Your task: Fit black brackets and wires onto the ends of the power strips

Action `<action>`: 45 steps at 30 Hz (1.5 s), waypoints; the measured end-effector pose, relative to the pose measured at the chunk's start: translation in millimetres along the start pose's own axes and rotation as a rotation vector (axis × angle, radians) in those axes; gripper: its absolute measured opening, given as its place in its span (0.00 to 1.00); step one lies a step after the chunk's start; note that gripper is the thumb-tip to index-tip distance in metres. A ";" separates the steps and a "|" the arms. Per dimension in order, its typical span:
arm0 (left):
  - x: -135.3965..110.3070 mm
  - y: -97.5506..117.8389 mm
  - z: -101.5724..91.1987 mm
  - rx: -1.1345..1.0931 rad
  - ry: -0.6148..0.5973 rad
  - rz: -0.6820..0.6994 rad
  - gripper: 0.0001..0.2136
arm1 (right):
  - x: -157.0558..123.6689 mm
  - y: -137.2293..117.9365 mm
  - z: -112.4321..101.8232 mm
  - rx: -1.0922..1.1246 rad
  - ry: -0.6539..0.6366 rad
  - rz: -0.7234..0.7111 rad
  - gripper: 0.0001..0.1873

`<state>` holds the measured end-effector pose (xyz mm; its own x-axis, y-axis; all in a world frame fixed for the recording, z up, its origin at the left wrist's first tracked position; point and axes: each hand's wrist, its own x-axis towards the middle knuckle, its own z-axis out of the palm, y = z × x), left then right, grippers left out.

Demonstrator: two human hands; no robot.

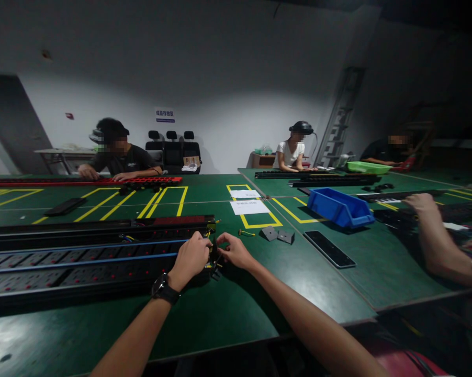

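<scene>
The person's left hand (189,257), with a black watch (164,288) on its wrist, was curled shut around the right end of a long black power strip (82,262). The strip lay flat along the near left part of the green tabletop (228,314), with its end pointing to the middle, so that end sat right in front of the person. It probably lay flat because it was too long to hold up.

The right hand (236,251) met the left one at that end. Its fingertips were pressed together, pinching the thin yellow wires (208,266) that stuck out there. What else they pinched was too small to tell. The left hand seemed to keep the end steady while the right one did the fine work.

Just beyond the right hand lay two small grey metal plates (278,234) and a small yellow bit (246,233), close enough to pick up. A flat black cover piece (329,248) lay to the right, and a blue plastic bin (340,207) stood farther off. White paper sheets (248,205) lay inside a box of yellow tape lines (259,222).

Another worker's arm (436,238) reached in from the right. Three more people worked at the far side, one beside a long red strip (82,181).
</scene>
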<state>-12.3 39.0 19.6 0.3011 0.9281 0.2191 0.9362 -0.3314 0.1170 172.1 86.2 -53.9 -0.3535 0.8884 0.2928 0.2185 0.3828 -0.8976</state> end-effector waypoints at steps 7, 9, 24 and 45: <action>0.3 0.6 -2.6 -0.005 -0.021 0.009 0.16 | 2.0 4.4 0.2 -0.038 0.009 -0.018 0.11; 0.2 1.2 -3.4 -0.006 -0.030 0.000 0.16 | 2.1 4.3 0.3 -0.031 0.009 -0.018 0.11; -1.5 1.9 -2.3 0.018 0.019 0.007 0.15 | 0.7 -11.9 -3.2 -0.122 0.010 -0.001 0.19; 0.6 -1.9 -0.5 -0.011 0.033 0.034 0.16 | -15.4 -18.9 -106.2 -0.918 0.520 0.361 0.15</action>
<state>-14.0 40.2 20.0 0.3262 0.9103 0.2548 0.9235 -0.3644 0.1198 269.9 92.2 -6.5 0.2429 0.9010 0.3594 0.8972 -0.0679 -0.4363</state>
